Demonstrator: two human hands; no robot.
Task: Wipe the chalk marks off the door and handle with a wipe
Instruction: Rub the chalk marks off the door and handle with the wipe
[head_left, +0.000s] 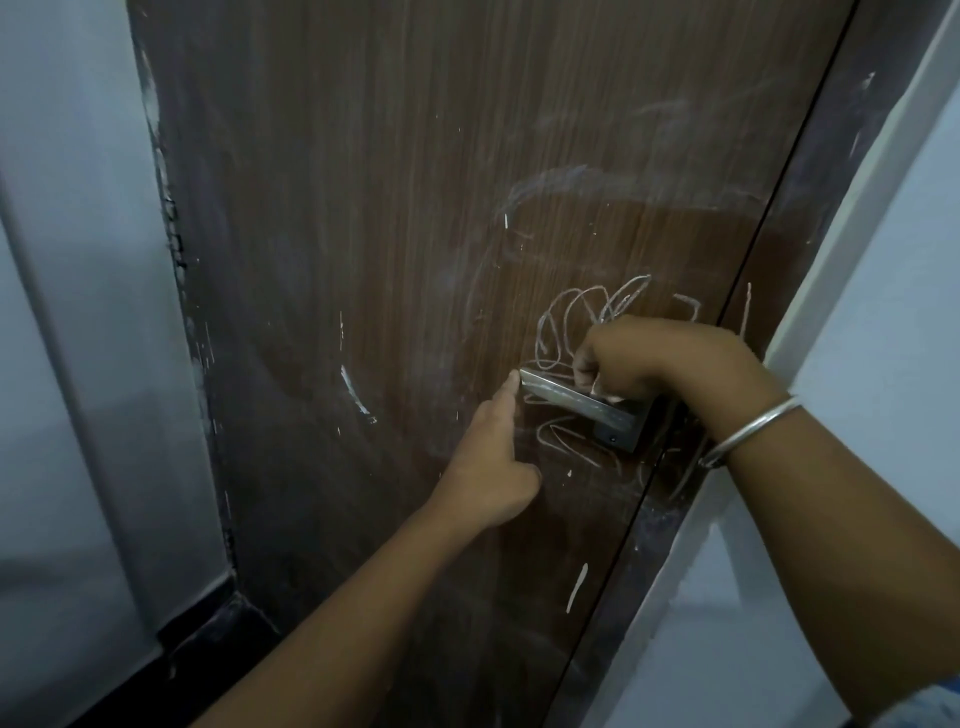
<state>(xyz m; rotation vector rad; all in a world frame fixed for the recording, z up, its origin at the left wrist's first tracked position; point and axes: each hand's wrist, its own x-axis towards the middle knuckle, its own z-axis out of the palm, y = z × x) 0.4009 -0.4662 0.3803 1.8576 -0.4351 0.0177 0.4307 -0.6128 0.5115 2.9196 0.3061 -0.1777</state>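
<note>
Two hands meet at the handle, and we read the scene from the left. A pale grey wall (62, 260) runs down that side, ending in a dark skirting (197, 629) at the bottom. Next to it stands the brown wood-grain door (363, 208), which fills the middle of the view. Its surface is hazy with pale smears. The chalk marks (569, 312) are thickest low on the right: white loops just above and below the handle, plus short separate strokes further left and lower down.

Our left arm rises from the bottom edge, bare and nearly straight. The left hand (488, 467) is knuckles-up against the door. Of its fingers (506, 397) only the index is stretched out, its tip touching the free left end of the handle. The rest are folded under the palm and hold nothing.

The metal handle (566, 397) sticks out of the door near its right edge and slopes down to the right, with chalk streaks on its top face.

Our right arm comes in from the right, wrist bent downward, a silver bracelet (753, 426) around it. The right hand (660, 358) sits over the handle, back toward us. Its fingers (584, 361) are curled close together and pinch what looks like a thin pale stick (594, 384) against the handle's top.

Beyond the door's dark edge gap are a white frame (841, 223) and more grey wall.
</note>
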